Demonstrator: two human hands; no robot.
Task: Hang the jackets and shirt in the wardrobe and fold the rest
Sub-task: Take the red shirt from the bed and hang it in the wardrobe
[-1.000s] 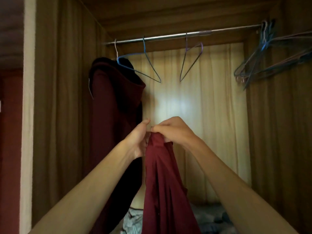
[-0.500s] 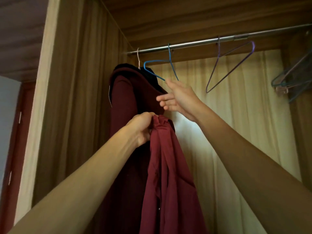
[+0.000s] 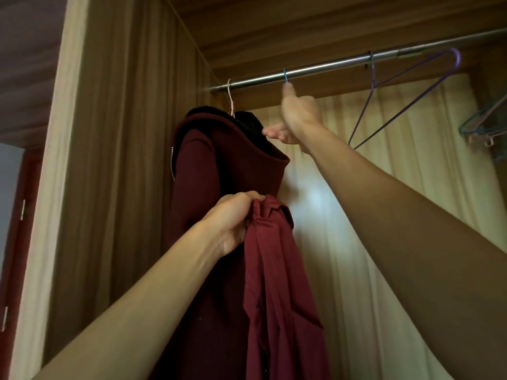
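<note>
The left hand [image 3: 236, 220] gripped the bunched top of the dark red fabric shirt [image 3: 277, 283], just in front of the hung maroon hooded jacket [image 3: 219, 165]. The right hand [image 3: 299, 116] was at the blue wire hanger hook [image 3: 286, 76] on the silver metal rail [image 3: 329, 67]; a loose lift could probably drop it. The hanger body was hidden, so this hand's grip could not be determined.

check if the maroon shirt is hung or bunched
Bunched: the left hand grips the maroon shirt by its top, on no hanger.

Slender forearms, apparently bare throughout, end in the left hand [image 3: 233, 220] and the right hand [image 3: 299, 116].
</note>
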